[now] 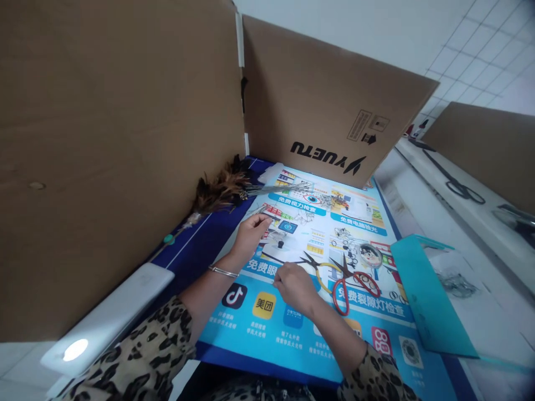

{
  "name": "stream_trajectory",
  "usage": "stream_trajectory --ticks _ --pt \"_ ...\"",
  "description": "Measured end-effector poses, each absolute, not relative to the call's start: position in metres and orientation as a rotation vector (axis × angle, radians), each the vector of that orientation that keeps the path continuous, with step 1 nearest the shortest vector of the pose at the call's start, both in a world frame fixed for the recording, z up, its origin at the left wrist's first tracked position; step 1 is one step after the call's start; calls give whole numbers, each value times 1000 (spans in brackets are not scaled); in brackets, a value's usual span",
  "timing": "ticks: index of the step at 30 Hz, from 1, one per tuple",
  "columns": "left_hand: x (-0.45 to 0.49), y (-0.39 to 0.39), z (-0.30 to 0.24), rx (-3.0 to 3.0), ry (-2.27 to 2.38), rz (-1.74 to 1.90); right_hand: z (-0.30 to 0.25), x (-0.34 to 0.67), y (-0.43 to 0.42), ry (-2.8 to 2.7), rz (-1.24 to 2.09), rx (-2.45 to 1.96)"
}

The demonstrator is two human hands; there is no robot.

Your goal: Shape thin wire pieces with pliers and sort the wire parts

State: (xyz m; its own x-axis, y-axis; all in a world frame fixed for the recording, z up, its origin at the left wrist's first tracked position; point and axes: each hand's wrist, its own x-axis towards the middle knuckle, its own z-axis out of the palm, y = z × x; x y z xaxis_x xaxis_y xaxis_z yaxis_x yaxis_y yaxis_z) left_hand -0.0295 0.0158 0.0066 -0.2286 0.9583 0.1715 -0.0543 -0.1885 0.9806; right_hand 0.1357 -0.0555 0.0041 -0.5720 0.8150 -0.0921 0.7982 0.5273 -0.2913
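Observation:
My left hand (251, 234) is raised over the printed sheet (234, 345), its fingers pinched together. A thin, pale sliver shows by its fingertips, too fine to name. Lower and to the right, my right hand (295, 284) is curled closed near the sheet; whatever its fingers hold, if anything, is hidden. Beside it lie yellow-handled scissors (324, 273) and red-handled scissors (365, 283), both with spread blades. Beyond my left hand rests a bundle of thin silvery wires (278, 189). Small twisted wire pieces (343, 234) are scattered farther up the sheet.
Cardboard panels (334, 100) stand behind and at the left. Brown and black feathers (221, 189) lean along the left panel. A white lamp-like bar (108, 323) glows at lower left. On the right are a turquoise folder (430, 306) and black scissors (463, 191).

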Motion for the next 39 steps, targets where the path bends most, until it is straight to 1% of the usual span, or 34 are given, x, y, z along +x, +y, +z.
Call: stream_trajectory --ticks 6,15,21,33,39 --pt "-29 16 7 1154 1253 1566 4 137 -63 -2706 368 -1416" --pt "-24 12 5 1122 1291 1476 4 159 -53 -2580 464 -1556" --pt "-16 12 -3 1167 1249 1439 3 156 -59 -2579 403 -1521" --pt "-9 10 -8 1232 1219 1385 0 147 -51 -2554 488 -1468" --pt "-4 7 -9 1246 1235 1330 -3 144 -59 -2601 375 -1406"
